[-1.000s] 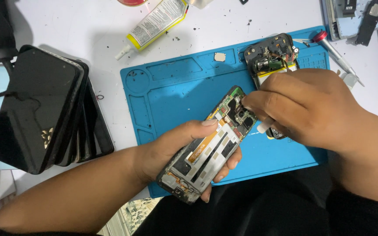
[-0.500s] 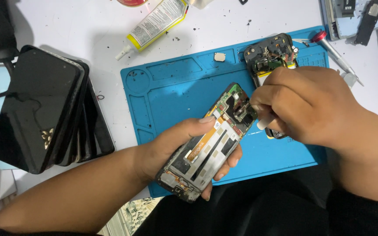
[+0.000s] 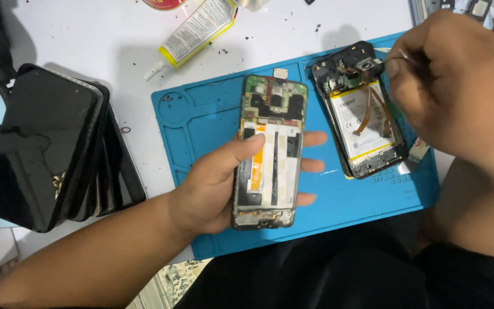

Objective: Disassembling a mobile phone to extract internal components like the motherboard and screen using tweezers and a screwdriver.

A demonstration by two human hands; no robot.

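Left hand [image 3: 212, 189] grips an opened phone frame [image 3: 270, 151] above the blue mat [image 3: 201, 120]; right hand [image 3: 453, 86] pinches tweezers [image 3: 404, 56].

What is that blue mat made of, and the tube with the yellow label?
The blue mat looks like soft silicone or rubber: matte, with moulded trays and ridges in its surface, though the look alone can't settle it. The glue tube seems thin squeezable plastic, glossy under a printed yellow label, with a pale pointed nozzle. It could also be soft metal; the label hides that.
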